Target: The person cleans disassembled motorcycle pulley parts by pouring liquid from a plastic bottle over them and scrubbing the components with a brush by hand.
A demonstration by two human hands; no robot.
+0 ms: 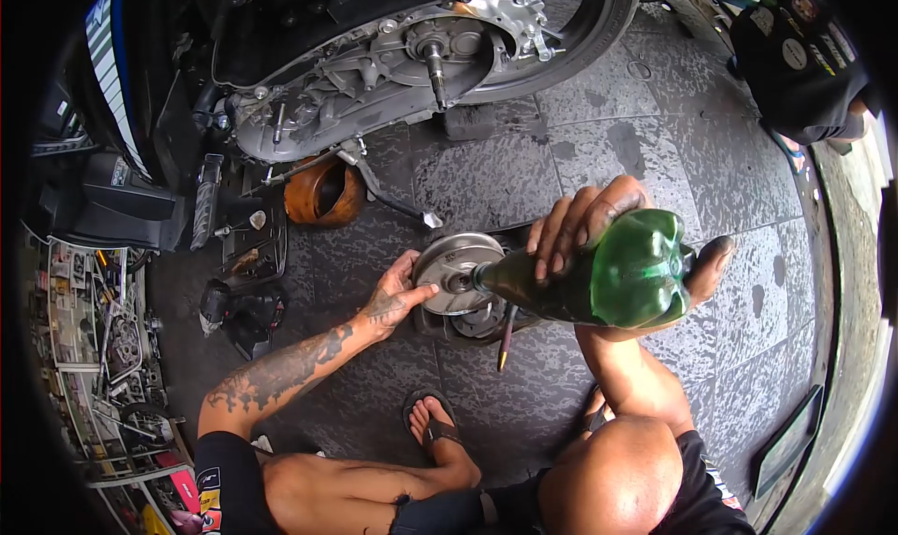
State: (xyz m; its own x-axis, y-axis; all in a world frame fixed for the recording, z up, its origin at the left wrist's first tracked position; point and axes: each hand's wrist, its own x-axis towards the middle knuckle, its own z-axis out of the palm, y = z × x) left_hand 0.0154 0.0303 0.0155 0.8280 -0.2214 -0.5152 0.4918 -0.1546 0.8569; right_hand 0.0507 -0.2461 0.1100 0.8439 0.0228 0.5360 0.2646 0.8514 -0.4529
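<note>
My left hand [391,296] grips the rim of a round metal scooter pulley [460,254], fingers around its edge and thumb on its face. In my right hand [599,222] is a green plastic bottle [636,273], its base towards me. The bottle is tilted, with its neck close to the hub of the pulley; I cannot tell whether they touch or whether liquid comes out. Below the pulley lies another metal part [482,322], partly hidden. A thin dark stick with a yellowish tip [505,340] leans beside it.
A scooter's open engine case [346,86] with a bare shaft [436,72] and rear wheel [599,44] stands ahead. An orange-brown bowl-like container [325,195], a cordless driver [238,310] and a tool rack [98,348] are on the left. Another person [795,58] is at upper right.
</note>
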